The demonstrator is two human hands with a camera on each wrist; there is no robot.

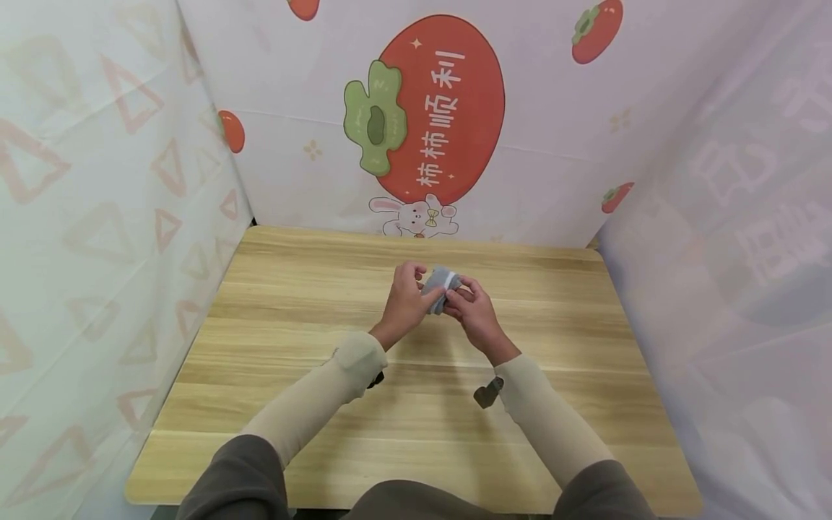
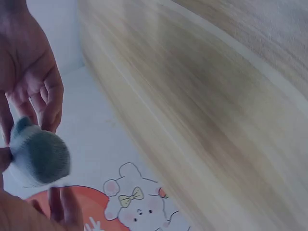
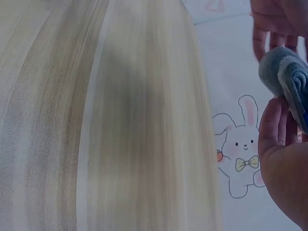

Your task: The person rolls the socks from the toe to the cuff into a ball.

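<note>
A grey rolled-up sock point(image 1: 435, 283) with a white band is held above the table by both hands. My left hand point(image 1: 404, 302) has its thumb pressed along the roll's near side, with the fingers bent behind. From the right, my right hand point(image 1: 477, 312) pinches the banded end between thumb and fingers. Ribbed knit shows on the rounded sock point(image 2: 44, 156) in the left wrist view. Folded layers are visible at one end of the sock point(image 3: 279, 74) in the right wrist view, where the frame's edge cuts off part of it.
The wooden table point(image 1: 292, 303) reaches back to a white curtain point(image 1: 279, 180) printed with a big red persimmon and a rabbit. More fabric walls point(image 1: 97, 217) stand at left and right. A small dark device point(image 1: 489, 392) sits at the right wrist.
</note>
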